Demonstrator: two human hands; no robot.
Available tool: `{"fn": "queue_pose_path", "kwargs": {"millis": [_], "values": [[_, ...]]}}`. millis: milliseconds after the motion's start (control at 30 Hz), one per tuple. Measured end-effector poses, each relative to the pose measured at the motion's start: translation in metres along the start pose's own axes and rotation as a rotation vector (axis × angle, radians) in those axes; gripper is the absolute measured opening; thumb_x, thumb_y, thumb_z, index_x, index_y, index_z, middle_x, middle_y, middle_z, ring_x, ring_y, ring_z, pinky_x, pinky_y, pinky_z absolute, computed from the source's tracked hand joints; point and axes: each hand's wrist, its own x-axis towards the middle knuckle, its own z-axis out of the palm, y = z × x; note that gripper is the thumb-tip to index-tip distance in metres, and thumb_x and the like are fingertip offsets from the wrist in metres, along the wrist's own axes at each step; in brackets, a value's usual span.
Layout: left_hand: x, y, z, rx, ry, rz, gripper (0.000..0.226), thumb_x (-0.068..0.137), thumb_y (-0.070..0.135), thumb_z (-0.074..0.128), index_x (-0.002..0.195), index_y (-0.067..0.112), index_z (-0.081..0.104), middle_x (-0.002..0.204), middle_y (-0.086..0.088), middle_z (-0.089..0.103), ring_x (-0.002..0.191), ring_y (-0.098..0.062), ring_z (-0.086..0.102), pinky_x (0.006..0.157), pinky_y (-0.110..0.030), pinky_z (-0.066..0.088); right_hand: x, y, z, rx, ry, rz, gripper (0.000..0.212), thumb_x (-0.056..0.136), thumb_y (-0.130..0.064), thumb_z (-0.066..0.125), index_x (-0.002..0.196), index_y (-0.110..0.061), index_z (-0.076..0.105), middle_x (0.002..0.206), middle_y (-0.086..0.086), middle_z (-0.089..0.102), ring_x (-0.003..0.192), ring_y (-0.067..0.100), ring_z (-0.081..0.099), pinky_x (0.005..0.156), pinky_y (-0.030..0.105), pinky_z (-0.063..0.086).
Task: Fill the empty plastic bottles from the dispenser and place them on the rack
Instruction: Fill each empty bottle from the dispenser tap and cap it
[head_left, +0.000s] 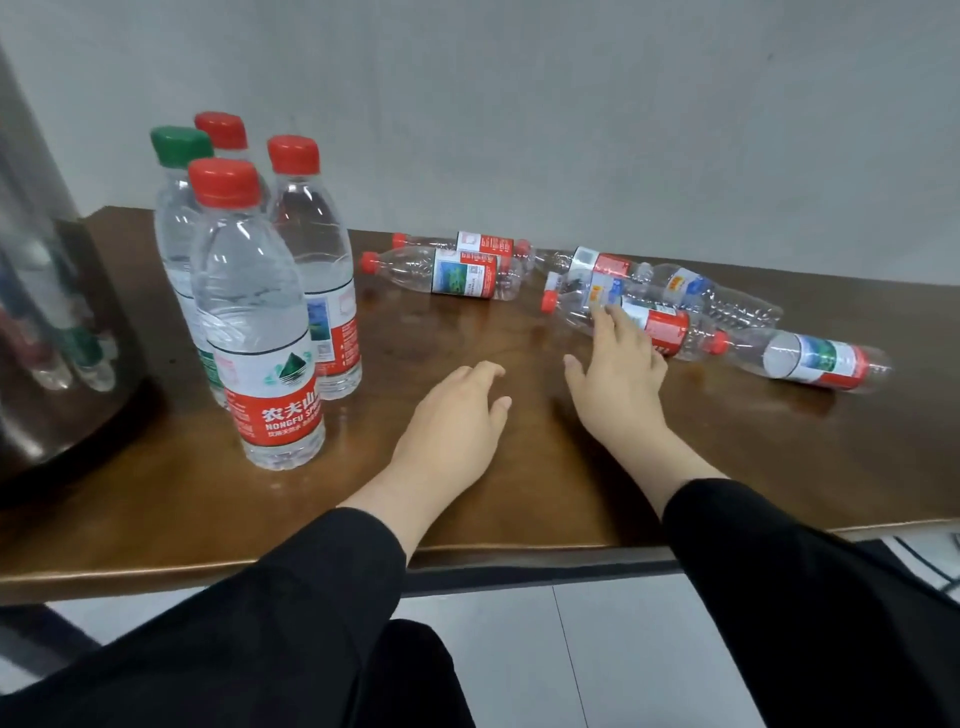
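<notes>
Four filled bottles (260, 312) are being kept upright and capped in a tight cluster at the bench's (467, 493) left, just beside the steel dispenser (47, 312), likely so done ones stay apart from the rest. The empty bottles (649, 306) are being left lying on their sides along the far right near the wall, several touching or overlapping. The right hand (618, 374) is being reached out with fingers spread apart, fingertips touching the nearest red-capped empty (623, 325); nothing is being gripped yet. The left hand (457, 421) is being held flat, relaxed, empty, mid-bench. No rack is being shown in view.
</notes>
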Motion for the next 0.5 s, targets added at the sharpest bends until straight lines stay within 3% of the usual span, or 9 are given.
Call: {"fn": "queue_pose_path", "kwargs": {"millis": [167, 300, 433, 500], "values": [[0.003, -0.002, 0.002, -0.012, 0.017, -0.038, 0.043, 0.105, 0.038, 0.053, 0.147, 0.029, 0.048, 0.137, 0.008, 0.06, 0.122, -0.013, 0.058, 0.095, -0.025, 0.046, 0.065, 0.027, -0.008, -0.158, -0.128, 0.075, 0.077, 0.098, -0.038, 0.059, 0.161, -0.018, 0.02, 0.169, 0.008, 0.018, 0.156, 0.03, 0.011, 0.122, 0.065, 0.009], [0.003, -0.002, 0.0, -0.038, 0.011, -0.062, 0.044, 0.104, 0.04, 0.054, 0.147, 0.03, 0.048, 0.137, 0.008, 0.061, 0.121, -0.012, 0.059, 0.095, -0.024, 0.047, 0.099, 0.035, -0.013, -0.247, -0.269, 0.129, 0.082, 0.091, -0.056, 0.066, 0.155, -0.018, 0.031, 0.155, 0.012, 0.043, 0.141, 0.036, 0.042, 0.117, 0.067, 0.017], [0.003, -0.002, -0.002, -0.06, -0.001, -0.083, 0.045, 0.104, 0.043, 0.054, 0.147, 0.031, 0.047, 0.135, 0.01, 0.062, 0.12, -0.01, 0.058, 0.091, -0.022, 0.044, 0.096, 0.025, -0.017, -0.36, -0.347, 0.047, 0.075, 0.089, -0.049, 0.072, 0.149, -0.016, 0.041, 0.149, 0.017, 0.039, 0.133, 0.042, 0.046, 0.11, 0.06, 0.037], [0.003, -0.002, -0.003, -0.092, -0.02, -0.101, 0.044, 0.104, 0.045, 0.053, 0.146, 0.031, 0.048, 0.133, 0.011, 0.062, 0.114, -0.006, 0.055, 0.089, -0.02, 0.041, 0.086, 0.021, -0.019, -0.356, -0.374, -0.007, 0.074, 0.088, -0.048, 0.072, 0.148, -0.017, 0.04, 0.146, 0.016, 0.043, 0.129, 0.04, 0.05, 0.106, 0.056, 0.04]]}}
